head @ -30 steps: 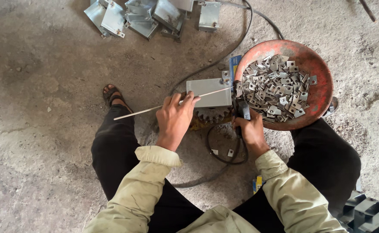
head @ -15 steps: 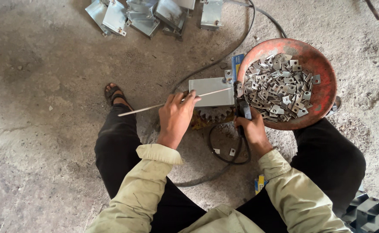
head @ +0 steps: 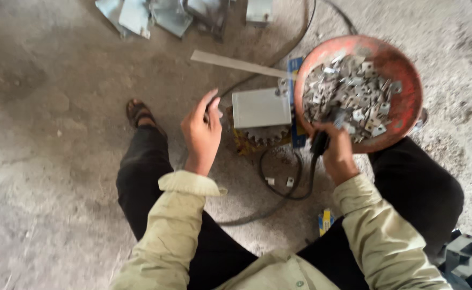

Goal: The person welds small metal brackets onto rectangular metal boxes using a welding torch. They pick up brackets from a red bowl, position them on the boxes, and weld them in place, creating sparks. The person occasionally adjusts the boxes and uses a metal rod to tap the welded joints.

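Our right hand (head: pixel 337 156) grips a black tool handle (head: pixel 320 140) at the full bowl of metal pieces (head: pixel 405 110); left hand (head: pixel 201 134) open, empty, beside the grey plate (head: pixel 261 107); most pieces appear unprocessed

The left hand (head: pixel 202 134) hangs raised, fingers loosely straight and holding nothing; the right hand (head: pixel 337 153) is clenched in a fist, both sleeved forearms reaching forward.

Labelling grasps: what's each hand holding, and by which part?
Right hand grips a black tool handle near its top, cable trailing below. Left hand is open, holding nothing.
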